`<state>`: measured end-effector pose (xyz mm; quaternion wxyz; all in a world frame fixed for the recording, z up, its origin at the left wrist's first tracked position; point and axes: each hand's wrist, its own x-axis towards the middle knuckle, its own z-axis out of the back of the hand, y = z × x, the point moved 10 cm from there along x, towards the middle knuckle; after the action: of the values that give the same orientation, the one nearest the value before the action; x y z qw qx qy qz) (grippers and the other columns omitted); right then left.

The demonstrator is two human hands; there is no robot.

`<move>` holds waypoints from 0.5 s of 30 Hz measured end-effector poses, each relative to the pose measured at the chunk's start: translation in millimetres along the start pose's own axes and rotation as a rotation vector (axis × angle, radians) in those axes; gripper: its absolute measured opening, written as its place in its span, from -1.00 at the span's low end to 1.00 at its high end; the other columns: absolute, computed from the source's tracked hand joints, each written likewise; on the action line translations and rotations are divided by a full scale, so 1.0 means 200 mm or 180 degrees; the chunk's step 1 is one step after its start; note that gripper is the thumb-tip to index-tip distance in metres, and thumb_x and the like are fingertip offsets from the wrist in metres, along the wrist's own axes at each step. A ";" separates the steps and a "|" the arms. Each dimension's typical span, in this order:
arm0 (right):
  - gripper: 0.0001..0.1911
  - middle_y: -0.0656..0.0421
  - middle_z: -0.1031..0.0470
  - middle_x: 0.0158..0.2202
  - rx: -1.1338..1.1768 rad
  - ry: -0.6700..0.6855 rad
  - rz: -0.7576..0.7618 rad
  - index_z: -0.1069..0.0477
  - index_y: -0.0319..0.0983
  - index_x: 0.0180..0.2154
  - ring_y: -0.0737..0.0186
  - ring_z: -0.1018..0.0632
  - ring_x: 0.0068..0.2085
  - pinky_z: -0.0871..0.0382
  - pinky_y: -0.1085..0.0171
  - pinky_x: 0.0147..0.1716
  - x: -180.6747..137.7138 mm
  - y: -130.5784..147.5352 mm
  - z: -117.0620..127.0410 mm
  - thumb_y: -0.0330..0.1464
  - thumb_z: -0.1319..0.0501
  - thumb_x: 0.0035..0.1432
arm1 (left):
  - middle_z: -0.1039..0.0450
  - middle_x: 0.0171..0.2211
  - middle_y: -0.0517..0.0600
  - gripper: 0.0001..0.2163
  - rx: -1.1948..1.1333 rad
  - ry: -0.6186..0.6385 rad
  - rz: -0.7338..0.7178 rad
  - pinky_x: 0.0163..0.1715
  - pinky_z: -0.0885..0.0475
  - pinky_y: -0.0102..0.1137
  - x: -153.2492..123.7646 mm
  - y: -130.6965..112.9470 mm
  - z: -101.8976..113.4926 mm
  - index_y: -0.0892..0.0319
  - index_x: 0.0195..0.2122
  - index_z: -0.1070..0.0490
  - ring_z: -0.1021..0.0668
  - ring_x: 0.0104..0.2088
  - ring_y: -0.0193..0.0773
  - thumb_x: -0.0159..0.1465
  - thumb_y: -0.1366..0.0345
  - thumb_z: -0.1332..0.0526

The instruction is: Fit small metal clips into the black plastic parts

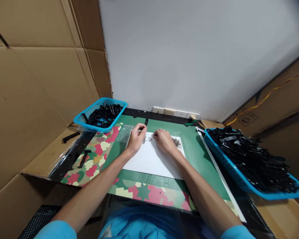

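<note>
A white sheet [149, 161] lies on the green mat. Over its far left part is my left hand [136, 138], with thumb and fingers pinched round a slim black plastic piece [146, 121] that sticks up past the fingertips. My right hand [163, 142] is bent low over the sheet, its fingertips pressed together; whatever they hold is hidden. Tiny metal bits, too small to name surely, form a pile [176, 142] just right of my right hand. A few more loose bits [149, 137] lie between both hands.
A blue basket [81, 120] of black parts stands at the back left. Another blue basket [229, 169], heaped with black parts, is at the right. Loose black pieces [84, 158] lie on the left. Wall sockets [169, 112] line the back; cardboard [45, 73] walls the left.
</note>
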<state>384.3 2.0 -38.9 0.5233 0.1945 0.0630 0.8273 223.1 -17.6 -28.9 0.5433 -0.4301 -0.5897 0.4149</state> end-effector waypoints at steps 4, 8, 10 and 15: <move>-0.80 -0.06 -0.60 -0.11 -0.0059 -0.0111 0.0017 -0.53 -0.25 -0.10 0.00 -0.52 -0.12 -0.20 0.18 -0.14 -0.02 -0.02 0.01 -0.48 -0.11 0.46 | -0.40 -0.34 -0.10 -0.73 0.0087 0.0007 0.0009 -0.61 -0.18 -0.52 0.00 0.00 0.00 0.12 -0.13 -0.46 -0.32 -0.56 -0.46 0.37 0.03 -0.30; -0.84 0.00 -0.57 -0.12 0.0428 -0.0385 0.0014 -0.47 -0.21 -0.12 0.03 -0.50 -0.13 -0.24 0.18 -0.14 -0.03 -0.05 0.08 -0.46 -0.11 0.48 | -0.39 -0.38 -0.11 -0.73 0.0236 0.0036 -0.0036 -0.60 -0.17 -0.51 0.00 0.00 0.00 0.13 -0.11 -0.48 -0.31 -0.56 -0.45 0.39 0.03 -0.29; -0.86 0.03 -0.56 -0.13 0.0666 -0.0531 0.0071 -0.44 -0.19 -0.15 0.03 -0.50 -0.14 -0.26 0.17 -0.14 -0.04 -0.03 0.14 -0.41 -0.12 0.50 | -0.38 -0.41 -0.12 -0.73 0.0370 0.0138 -0.0020 -0.59 -0.15 -0.51 -0.01 0.00 -0.01 0.13 -0.11 -0.50 -0.31 -0.56 -0.43 0.40 0.03 -0.29; -0.89 0.03 -0.56 -0.11 0.0718 -0.0636 0.0366 -0.41 -0.16 -0.12 0.00 -0.49 -0.10 -0.28 0.13 -0.07 -0.09 0.08 0.22 -0.35 -0.13 0.53 | -0.52 -0.28 -0.03 -0.79 0.0853 0.0466 -0.0202 -0.40 -0.34 -0.46 -0.05 -0.04 -0.09 0.14 -0.12 -0.54 -0.49 -0.39 -0.32 0.44 0.11 -0.26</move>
<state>394.8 -25.7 0.9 0.4535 0.3366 0.0919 0.8201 241.2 -28.7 -23.1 0.6501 -0.3639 -0.5012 0.4400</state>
